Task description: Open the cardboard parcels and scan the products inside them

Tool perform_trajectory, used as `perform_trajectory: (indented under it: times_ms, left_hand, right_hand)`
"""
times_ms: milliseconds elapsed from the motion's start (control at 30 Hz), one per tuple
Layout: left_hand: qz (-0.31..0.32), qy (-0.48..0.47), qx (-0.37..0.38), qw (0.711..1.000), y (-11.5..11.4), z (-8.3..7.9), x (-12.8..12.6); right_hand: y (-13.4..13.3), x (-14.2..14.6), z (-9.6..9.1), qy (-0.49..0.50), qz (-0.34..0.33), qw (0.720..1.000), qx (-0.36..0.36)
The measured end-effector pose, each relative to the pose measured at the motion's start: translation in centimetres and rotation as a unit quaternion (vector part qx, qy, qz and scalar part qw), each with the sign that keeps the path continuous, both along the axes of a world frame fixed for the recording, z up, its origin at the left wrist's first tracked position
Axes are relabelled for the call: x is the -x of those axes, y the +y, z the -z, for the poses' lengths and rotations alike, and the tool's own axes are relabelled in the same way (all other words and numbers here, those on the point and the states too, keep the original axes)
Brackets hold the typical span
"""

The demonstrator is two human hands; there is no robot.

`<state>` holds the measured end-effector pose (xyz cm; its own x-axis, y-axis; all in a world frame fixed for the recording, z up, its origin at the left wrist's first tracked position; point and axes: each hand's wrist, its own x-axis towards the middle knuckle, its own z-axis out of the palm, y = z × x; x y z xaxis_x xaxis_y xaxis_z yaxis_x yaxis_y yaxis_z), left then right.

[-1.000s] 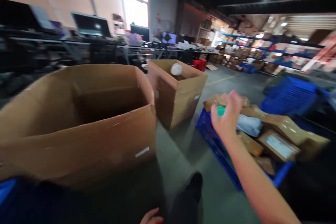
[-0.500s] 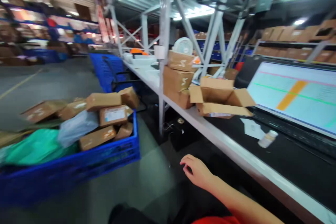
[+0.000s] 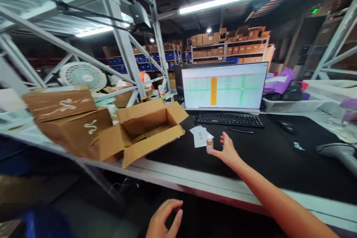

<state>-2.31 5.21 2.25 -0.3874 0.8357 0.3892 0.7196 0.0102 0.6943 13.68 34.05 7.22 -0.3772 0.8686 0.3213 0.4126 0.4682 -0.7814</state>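
Observation:
My right hand (image 3: 227,150) reaches over the black desk mat (image 3: 259,156) with fingers spread, its fingertips at a small white-capped bottle (image 3: 209,144) that stands upright beside a slip of white paper (image 3: 199,135). The hand is open and does not grip the bottle. My left hand (image 3: 164,221) hangs low below the table edge, fingers loosely apart and holding nothing. An open empty cardboard box (image 3: 142,130) lies on its side to the left of the bottle.
A monitor (image 3: 224,86) showing a spreadsheet and a black keyboard (image 3: 228,119) stand behind the bottle. Closed cardboard boxes (image 3: 67,117) are stacked at the left by a white fan (image 3: 83,76). A mouse (image 3: 287,127), a scanner (image 3: 338,154) and a white basket (image 3: 290,104) sit at right.
My view swung right from the floor crates and cartons to the workbench. My right hand left the blue crate's parcels and stretched out to the small bottle on the mat.

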Motion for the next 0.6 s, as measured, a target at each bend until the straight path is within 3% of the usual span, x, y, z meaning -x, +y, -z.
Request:
perform_trajectory:
  times_ms: [133,267,367,433,533,600]
  left_hand:
    - [0.064,0.023,0.015,0.998,7.5,-2.9,-2.7]
    - [0.094,0.053,0.018,0.994,11.1,-2.2,-4.0]
    - [0.072,0.098,0.022,0.992,13.6,-0.6,-2.2]
    - [0.016,0.152,0.031,0.988,16.0,0.3,0.0]
    - [-0.06,0.226,0.096,0.968,20.1,0.6,3.2]
    - [-0.047,0.245,0.149,0.957,22.4,0.4,4.7]
  right_hand:
    - [4.0,2.7,-0.2,-0.093,-0.093,0.99,0.05]
    - [6.3,5.1,-1.5,-0.145,-0.084,0.985,0.049]
    - [8.3,7.0,-3.4,-0.19,-0.026,0.979,0.071]
    - [9.4,8.4,-4.3,-0.226,-0.002,0.968,0.108]
    - [9.7,10.0,-4.7,-0.262,0.012,0.954,0.147]
    - [9.2,10.6,-4.6,-0.27,0.012,0.95,0.159]
